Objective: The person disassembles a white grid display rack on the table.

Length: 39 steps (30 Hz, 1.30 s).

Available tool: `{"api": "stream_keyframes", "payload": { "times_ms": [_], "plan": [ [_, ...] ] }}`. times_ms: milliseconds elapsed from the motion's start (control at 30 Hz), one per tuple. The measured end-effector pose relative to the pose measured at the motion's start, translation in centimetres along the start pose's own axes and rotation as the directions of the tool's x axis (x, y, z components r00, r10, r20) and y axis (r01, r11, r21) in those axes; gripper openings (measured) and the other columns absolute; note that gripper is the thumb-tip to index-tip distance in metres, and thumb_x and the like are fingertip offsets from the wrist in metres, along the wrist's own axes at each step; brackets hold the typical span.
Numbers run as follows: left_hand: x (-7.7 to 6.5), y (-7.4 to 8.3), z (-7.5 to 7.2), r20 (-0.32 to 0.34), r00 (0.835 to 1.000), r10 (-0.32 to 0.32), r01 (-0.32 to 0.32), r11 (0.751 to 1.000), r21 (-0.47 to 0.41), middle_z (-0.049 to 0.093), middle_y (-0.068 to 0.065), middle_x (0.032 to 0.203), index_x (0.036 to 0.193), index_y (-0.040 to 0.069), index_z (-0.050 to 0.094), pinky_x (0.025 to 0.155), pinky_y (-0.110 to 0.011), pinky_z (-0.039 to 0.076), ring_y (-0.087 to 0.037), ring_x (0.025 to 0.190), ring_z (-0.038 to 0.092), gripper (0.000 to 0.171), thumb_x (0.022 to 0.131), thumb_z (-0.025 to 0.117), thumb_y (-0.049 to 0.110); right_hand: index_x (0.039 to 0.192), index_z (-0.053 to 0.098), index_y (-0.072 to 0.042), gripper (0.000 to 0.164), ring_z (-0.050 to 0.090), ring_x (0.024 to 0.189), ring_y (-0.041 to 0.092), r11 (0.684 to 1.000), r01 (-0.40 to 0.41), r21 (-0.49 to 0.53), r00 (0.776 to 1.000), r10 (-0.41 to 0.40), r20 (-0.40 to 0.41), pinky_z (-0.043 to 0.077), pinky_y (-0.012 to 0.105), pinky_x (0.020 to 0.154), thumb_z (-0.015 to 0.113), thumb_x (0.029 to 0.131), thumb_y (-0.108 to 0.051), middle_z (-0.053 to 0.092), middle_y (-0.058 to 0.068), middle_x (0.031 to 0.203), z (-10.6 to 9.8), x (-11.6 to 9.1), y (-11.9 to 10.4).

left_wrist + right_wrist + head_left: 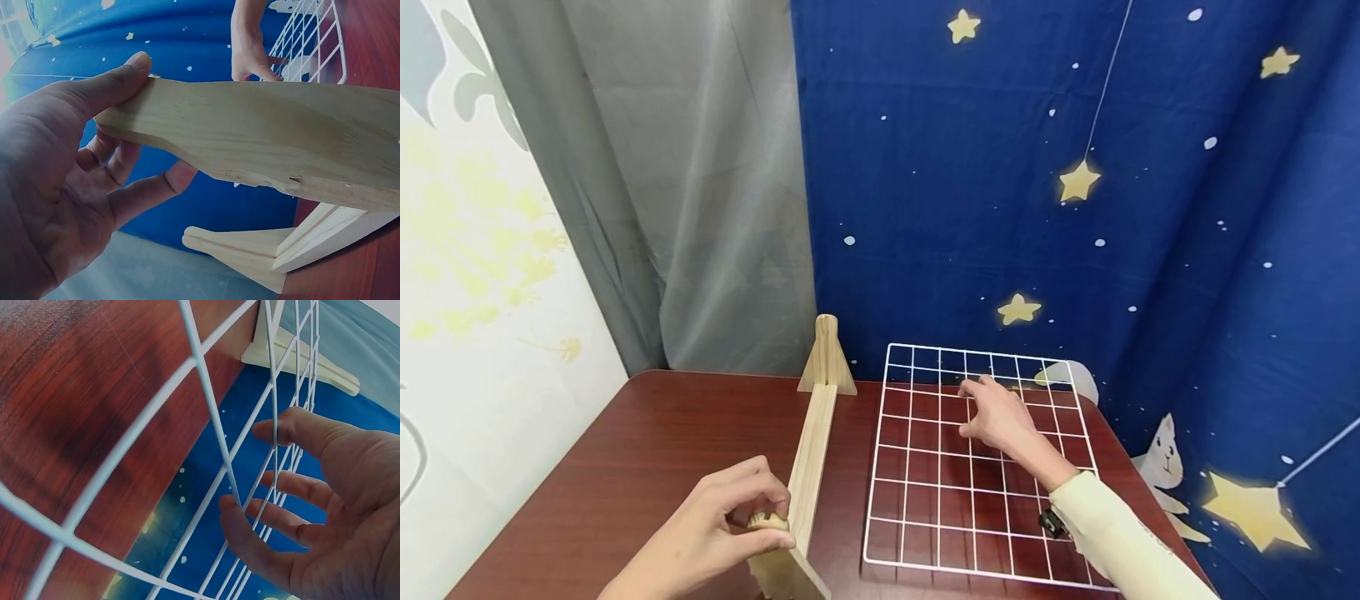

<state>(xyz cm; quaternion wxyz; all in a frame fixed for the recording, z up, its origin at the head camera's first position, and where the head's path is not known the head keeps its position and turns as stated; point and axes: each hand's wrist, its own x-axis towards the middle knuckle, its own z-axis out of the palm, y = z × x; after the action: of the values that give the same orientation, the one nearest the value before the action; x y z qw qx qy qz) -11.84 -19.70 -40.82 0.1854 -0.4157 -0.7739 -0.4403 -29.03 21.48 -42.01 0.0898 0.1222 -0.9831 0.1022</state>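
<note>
My left hand (707, 525) grips the rounded top of the near end piece of a pale wooden stand (811, 467), thumb on one face and fingers on the other. That end piece (269, 125) fills much of the left wrist view, its lower edge rough and chipped. A long bar joins it to the far end piece (826, 358), which flares toward its base. To the right, my right hand (1000, 417) holds a white wire grid panel (877, 447) near its upper middle. In the right wrist view its fingers (247, 534) curl through the openings around the wires.
Both things are over a dark red-brown table (647, 458) with rounded corners. Behind it hang a grey curtain (737, 208) and a blue star-patterned curtain (940, 208). A small black device (1052, 523) sits at the right wrist.
</note>
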Motion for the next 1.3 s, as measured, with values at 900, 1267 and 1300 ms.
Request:
{"api": "stream_keyframes", "payload": {
  "times_ms": [900, 1267, 1300],
  "plan": [
    [0.4, -1.6, -1.2, -0.067, 0.997, 0.041, -0.033, 0.994, 0.108, 0.051, 0.015, 0.086, 0.099, 0.026, 0.069, 0.052, -0.007, 0.04, -0.004, 0.059, 0.043, 0.04, 0.072, 0.096, 0.012, 0.117, 0.071, -0.017, 0.058, 0.065, 0.076, 0.032, 1.0, -0.005, 0.007, 0.998, 0.005, 0.062, 0.056, 0.048, 0.066, 0.093, 0.065, -0.026, 0.065, 0.011, 0.114, 2.9, 1.0, -1.7],
    [0.2, -2.4, -2.3, -0.069, 0.998, 0.011, -0.001, 0.989, 0.146, 0.052, 0.016, 0.084, 0.098, 0.027, 0.07, 0.052, -0.01, 0.041, -0.006, 0.058, 0.043, 0.041, 0.072, 0.097, 0.012, 0.113, 0.07, -0.018, 0.054, 0.066, 0.081, 0.032, 1.0, -0.002, 0.012, 0.994, 0.001, 0.108, 0.056, 0.048, 0.071, 0.093, 0.065, -0.027, 0.064, 0.008, 0.106, 3.5, 1.3, -1.5],
    [0.3, -2.4, -2.4, -0.064, 0.998, 0.005, 0.004, 0.989, 0.149, 0.052, 0.016, 0.084, 0.098, 0.027, 0.07, 0.052, -0.01, 0.041, -0.006, 0.059, 0.044, 0.04, 0.072, 0.096, 0.013, 0.113, 0.07, -0.018, 0.054, 0.066, 0.081, 0.032, 1.0, -0.005, 0.013, 0.994, 0.003, 0.11, 0.055, 0.047, 0.071, 0.093, 0.065, -0.027, 0.064, 0.008, 0.106, 3.6, 1.3, -1.5]
  ]
}}
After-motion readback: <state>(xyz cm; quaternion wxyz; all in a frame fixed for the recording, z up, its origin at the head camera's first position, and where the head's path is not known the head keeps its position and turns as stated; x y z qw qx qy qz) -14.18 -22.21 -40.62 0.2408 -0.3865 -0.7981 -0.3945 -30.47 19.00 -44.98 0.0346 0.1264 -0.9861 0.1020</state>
